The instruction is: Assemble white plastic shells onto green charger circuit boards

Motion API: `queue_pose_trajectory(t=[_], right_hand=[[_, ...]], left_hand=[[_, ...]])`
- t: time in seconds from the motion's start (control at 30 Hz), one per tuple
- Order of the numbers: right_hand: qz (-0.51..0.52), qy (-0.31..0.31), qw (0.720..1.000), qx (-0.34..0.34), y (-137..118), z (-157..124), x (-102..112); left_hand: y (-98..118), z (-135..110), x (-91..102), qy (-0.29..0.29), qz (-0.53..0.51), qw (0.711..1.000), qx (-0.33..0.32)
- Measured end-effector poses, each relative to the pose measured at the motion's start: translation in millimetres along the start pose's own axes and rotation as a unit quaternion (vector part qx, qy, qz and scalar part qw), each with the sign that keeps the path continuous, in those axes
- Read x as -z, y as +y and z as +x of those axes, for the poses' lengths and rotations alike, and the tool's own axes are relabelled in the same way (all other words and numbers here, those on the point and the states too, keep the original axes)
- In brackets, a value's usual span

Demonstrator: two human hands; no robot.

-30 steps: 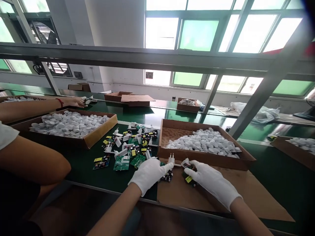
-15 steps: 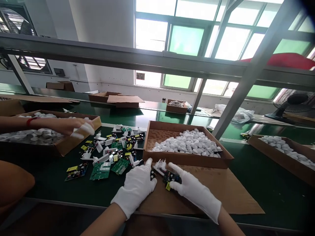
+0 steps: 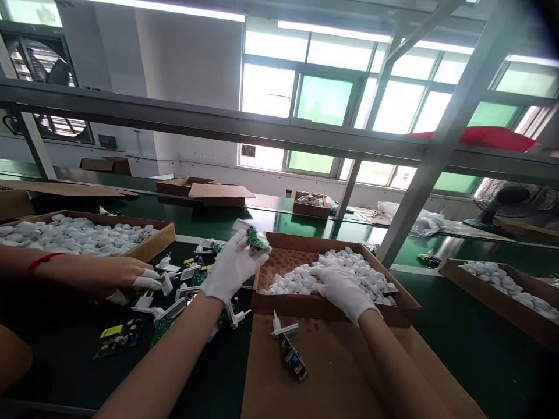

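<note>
The left hand (image 3: 231,265), in a white glove, is raised over the near left corner of the cardboard tray (image 3: 332,305) and its grip is closed on a small green circuit board (image 3: 258,239) with a white piece at its far end; the fingers hide most of the board. The right hand (image 3: 338,285), also gloved, lies palm down inside the same tray on the heap of white plastic caps (image 3: 349,270). Its fingers curl into the heap, and whether they have closed on a cap cannot be made out.

Just in front of the tray, on a flat sheet of cardboard (image 3: 349,372) at the near edge of the green surface (image 3: 471,343), lies a white plug piece (image 3: 282,327) joined to a dark board (image 3: 293,358). The person's left forearm crosses a scatter of loose boards and plug pieces (image 3: 192,273), covering part of it, and one more board (image 3: 117,337) lies apart toward the near left corner.

At the left edge a co-worker's hand (image 3: 131,276), with white-tipped fingers and a red wrist band, touches pieces of that scatter; the arm is cut off by the frame. Behind it stands a second tray (image 3: 152,244) of white caps, cut off at the left. A third tray (image 3: 502,291) at the right edge is cut off too. Far back, small boxes (image 3: 205,189) are too distant to read.
</note>
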State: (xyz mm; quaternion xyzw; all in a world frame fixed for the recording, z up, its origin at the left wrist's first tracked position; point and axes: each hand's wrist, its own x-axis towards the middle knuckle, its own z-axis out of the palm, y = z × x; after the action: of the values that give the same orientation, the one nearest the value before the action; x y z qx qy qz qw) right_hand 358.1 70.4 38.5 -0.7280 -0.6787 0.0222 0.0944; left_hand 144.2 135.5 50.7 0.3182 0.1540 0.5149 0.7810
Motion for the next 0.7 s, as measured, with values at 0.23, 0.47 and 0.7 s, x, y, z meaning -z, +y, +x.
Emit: queue_pose_trajectory(t=[0.23, 0.47, 0.7], right_hand=[[0.059, 0.008, 0.994, 0.089, 16, 10, -6], [0.021, -0.06, 0.99, 0.124, 4, 30, 10], [0.07, 0.142, 0.983, 0.091, -21, 16, 31]], left_hand=[[-22, 7, 29.9, 0.019, -0.022, 1.0, 0.008], [-20, -3, 21.0, 0.032, -0.025, 0.998, 0.046], [-26, 0, 25.5, 0.044, -0.046, 0.998, 0.029]])
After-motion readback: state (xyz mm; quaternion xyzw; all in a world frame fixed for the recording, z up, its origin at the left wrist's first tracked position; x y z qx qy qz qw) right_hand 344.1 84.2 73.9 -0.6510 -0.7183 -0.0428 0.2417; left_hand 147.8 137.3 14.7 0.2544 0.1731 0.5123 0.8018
